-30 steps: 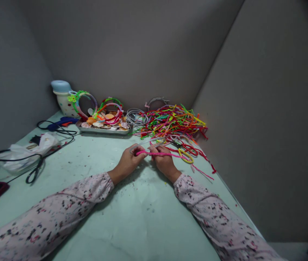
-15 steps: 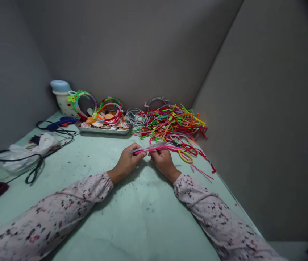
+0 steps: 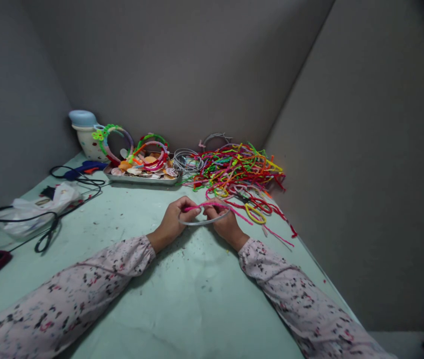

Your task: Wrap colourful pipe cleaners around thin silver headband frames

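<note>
Both hands meet over the middle of the table around a thin grey hoop (image 3: 201, 223), which looks like a headband. My left hand (image 3: 173, 219) is closed, pinching the hoop together with a hot-pink pipe cleaner (image 3: 215, 203) at their left side. The fingers of my right hand (image 3: 229, 227) are also closed on the pink pipe cleaner, whose loose end trails off to the right. The hoop's near curve hangs below the fingertips, and its right end passes across my right hand. Part of the pink wrapping is hidden by the fingers.
A heap of coloured pipe cleaners (image 3: 238, 167) lies at the back right, beside coiled grey hoops (image 3: 188, 161). Behind my left hand stands a metal tray (image 3: 144, 180) of shells with wrapped headbands. A bottle (image 3: 87, 137), black cable (image 3: 53, 229) and plastic bag (image 3: 28, 214) are at left.
The hoop has tipped: its curve swung from above the fingers down toward me, below the fingertips. Both hands stay nearly in place, still holding the pink pipe cleaner.
</note>
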{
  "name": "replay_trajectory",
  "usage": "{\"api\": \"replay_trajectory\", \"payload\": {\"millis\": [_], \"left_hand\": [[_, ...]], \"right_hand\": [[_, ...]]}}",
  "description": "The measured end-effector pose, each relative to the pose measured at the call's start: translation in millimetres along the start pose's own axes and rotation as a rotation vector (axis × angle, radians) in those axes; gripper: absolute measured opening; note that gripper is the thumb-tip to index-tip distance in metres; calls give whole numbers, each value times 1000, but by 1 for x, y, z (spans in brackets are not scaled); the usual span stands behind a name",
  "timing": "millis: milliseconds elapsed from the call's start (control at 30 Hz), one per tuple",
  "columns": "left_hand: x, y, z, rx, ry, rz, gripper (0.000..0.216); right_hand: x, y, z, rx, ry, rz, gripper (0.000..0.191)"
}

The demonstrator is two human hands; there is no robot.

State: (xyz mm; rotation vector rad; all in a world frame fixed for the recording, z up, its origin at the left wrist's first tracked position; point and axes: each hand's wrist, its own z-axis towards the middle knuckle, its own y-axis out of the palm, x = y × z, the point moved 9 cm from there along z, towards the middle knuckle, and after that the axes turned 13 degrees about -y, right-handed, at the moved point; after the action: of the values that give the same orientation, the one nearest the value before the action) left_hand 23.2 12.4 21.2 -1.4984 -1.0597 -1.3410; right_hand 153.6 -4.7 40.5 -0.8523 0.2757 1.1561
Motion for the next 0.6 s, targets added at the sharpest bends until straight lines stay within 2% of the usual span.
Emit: {"api": "replay_trajectory", "payload": {"millis": [200,533,600], "left_hand": [[0,2,2,9,-4,52,26],[0,2,1,6,-9,54,25],[-1,2,1,-6,-11,33,26]], "right_hand": [[-1,-2,1,-3,-32,-124,20],[-13,5,1,-103,-252,-356,25],[-16,6,2,-127,-257,-364,24]]}}
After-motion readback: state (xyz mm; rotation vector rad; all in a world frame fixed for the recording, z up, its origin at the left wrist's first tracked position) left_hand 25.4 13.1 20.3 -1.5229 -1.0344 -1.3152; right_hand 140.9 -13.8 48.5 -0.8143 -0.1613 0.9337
